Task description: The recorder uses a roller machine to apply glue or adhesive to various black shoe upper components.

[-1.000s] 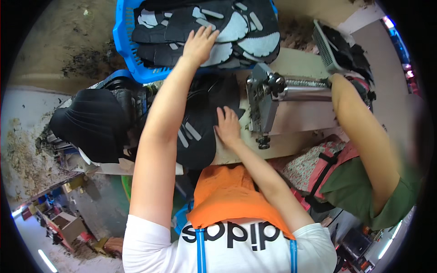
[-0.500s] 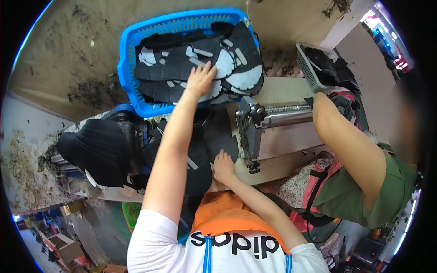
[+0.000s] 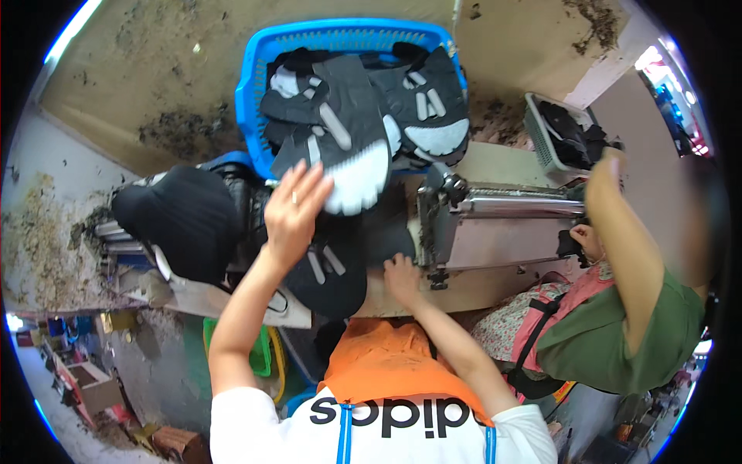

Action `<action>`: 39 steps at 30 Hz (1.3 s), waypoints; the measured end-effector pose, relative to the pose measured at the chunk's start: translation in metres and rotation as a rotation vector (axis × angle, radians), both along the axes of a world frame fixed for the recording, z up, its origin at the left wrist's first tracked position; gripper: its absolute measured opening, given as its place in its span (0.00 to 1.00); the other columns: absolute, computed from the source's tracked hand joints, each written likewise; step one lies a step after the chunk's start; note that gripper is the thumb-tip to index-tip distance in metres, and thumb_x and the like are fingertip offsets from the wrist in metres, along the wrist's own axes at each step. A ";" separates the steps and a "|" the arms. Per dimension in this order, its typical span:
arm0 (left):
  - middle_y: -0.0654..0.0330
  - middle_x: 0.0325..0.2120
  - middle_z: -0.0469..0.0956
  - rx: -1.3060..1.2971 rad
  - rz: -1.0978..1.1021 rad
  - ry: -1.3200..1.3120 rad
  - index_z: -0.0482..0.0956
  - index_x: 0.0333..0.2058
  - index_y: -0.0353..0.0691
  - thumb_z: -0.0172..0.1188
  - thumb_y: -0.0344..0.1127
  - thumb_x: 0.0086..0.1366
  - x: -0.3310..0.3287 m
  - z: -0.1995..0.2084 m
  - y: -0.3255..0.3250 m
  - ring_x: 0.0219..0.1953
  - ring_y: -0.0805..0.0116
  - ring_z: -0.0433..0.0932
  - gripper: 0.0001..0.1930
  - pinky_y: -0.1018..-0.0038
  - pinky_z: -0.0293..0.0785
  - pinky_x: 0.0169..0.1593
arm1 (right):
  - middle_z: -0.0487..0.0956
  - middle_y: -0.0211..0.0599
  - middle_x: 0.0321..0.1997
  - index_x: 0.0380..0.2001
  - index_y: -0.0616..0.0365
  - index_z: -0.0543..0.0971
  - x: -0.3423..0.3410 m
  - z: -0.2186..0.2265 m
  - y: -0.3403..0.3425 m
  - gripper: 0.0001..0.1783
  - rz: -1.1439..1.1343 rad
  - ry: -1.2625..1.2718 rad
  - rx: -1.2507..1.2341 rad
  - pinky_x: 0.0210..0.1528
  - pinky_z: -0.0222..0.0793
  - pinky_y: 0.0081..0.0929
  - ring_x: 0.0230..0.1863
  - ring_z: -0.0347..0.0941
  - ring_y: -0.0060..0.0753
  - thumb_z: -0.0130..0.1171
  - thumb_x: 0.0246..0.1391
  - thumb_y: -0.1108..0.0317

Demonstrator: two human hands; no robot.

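Observation:
My left hand [image 3: 292, 216] is raised in front of the blue basket [image 3: 249, 116], fingers extended and thumb hidden. It pinches the edge of a black fabric piece [image 3: 352, 85] with a grey strip and a toothed white patch, which slants over the basket's near rim. Similar pieces [image 3: 437, 108] are piled inside the basket. My right hand [image 3: 402, 280] rests on the worktable with its fingers apart, fingertips at the edge of a dark piece [image 3: 386, 232]. Nearer me lies another black piece [image 3: 328, 282] with two grey strips.
Right of my hands stands a machine with a metal roller [image 3: 525, 205]. A co-worker's hand [image 3: 591, 241] holds something small and black beside it. Farther back is a grey basket [image 3: 541, 143] of black pieces. A black cloth-covered machine [image 3: 182, 224] stands at the left.
My left hand has pulled back from the pile toward me, and a black fabric piece has come with it over the rim. My right hand stays on the table. The co-worker's arm has moved.

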State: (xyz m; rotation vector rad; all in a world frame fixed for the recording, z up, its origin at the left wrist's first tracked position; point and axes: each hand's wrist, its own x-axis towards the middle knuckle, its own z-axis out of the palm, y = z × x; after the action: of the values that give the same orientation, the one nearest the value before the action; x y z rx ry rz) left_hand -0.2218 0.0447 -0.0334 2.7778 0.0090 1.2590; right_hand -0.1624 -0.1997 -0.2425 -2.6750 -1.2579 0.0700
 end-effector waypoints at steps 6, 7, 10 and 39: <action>0.56 0.54 0.69 -0.135 0.045 0.706 0.74 0.48 0.43 0.54 0.28 0.52 -0.167 -0.129 -0.078 0.59 0.52 0.62 0.21 0.56 0.57 0.61 | 0.72 0.46 0.31 0.38 0.54 0.74 0.007 0.053 -0.006 0.10 -0.018 0.300 0.297 0.35 0.68 0.43 0.33 0.72 0.51 0.51 0.50 0.71; 0.55 0.56 0.65 -0.172 0.120 0.761 0.73 0.49 0.42 0.55 0.28 0.51 -0.175 -0.131 -0.088 0.61 0.51 0.60 0.23 0.55 0.54 0.62 | 0.73 0.47 0.31 0.37 0.56 0.73 0.007 0.053 -0.015 0.10 0.022 0.357 0.287 0.36 0.68 0.44 0.34 0.71 0.54 0.51 0.50 0.71; 0.49 0.62 0.55 -0.538 0.182 0.603 0.67 0.54 0.38 0.62 0.30 0.47 -0.168 -0.120 -0.122 0.65 0.48 0.51 0.31 0.55 0.47 0.64 | 0.77 0.50 0.32 0.36 0.60 0.74 -0.001 0.092 -0.035 0.10 0.054 0.647 0.058 0.36 0.69 0.39 0.35 0.75 0.50 0.54 0.47 0.72; 0.51 0.32 0.71 -0.406 0.519 0.559 0.69 0.33 0.38 0.72 0.31 0.39 -0.069 -0.095 -0.019 0.33 0.52 0.72 0.23 0.61 0.69 0.35 | 0.75 0.45 0.21 0.17 0.62 0.72 -0.005 0.003 0.008 0.21 -0.369 0.841 0.124 0.29 0.67 0.41 0.25 0.72 0.48 0.63 0.43 0.53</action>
State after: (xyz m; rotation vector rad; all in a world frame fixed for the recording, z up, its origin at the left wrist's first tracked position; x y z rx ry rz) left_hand -0.2905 0.0252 -0.1283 2.7181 0.9522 0.4067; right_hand -0.1677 -0.1920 -0.2390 -2.2851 -0.4823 0.9099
